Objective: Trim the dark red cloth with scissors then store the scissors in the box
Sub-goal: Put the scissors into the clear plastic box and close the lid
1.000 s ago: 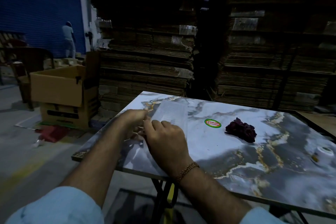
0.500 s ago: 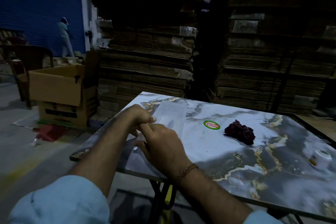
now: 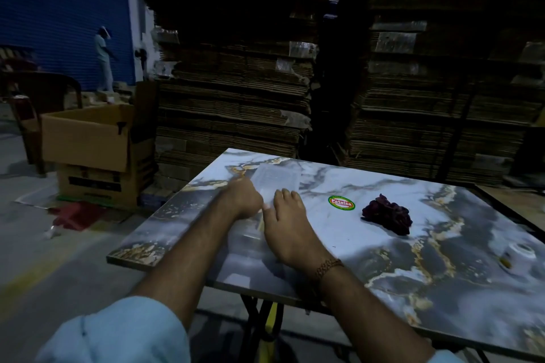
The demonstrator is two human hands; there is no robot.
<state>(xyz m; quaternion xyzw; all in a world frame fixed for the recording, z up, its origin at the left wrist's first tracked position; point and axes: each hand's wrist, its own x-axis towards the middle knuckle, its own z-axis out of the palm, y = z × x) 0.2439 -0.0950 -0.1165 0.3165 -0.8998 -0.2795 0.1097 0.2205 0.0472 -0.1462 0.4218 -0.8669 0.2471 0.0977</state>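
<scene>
A clear plastic box [image 3: 278,181] lies on the marble-patterned table [image 3: 383,268], toward its left side. Both hands are on the box's near end. My left hand [image 3: 243,200] grips its left edge with curled fingers. My right hand [image 3: 287,227] rests on top with the fingers pressing down. A thin yellowish shape [image 3: 261,222] shows between the hands; I cannot tell whether it is the scissors. The dark red cloth [image 3: 386,214] sits crumpled on the table, well right of my hands and untouched.
A round green and red sticker [image 3: 341,203] lies between box and cloth. A tape roll [image 3: 520,250] sits near the right edge. On the floor at left stand open cardboard cartons [image 3: 85,138] and a chair [image 3: 35,103]. Stacked flat cardboard fills the back; a person [image 3: 103,59] stands far left.
Both hands have lowered from fiddling at the box's edge to pressing flat on it. The cloth has not moved.
</scene>
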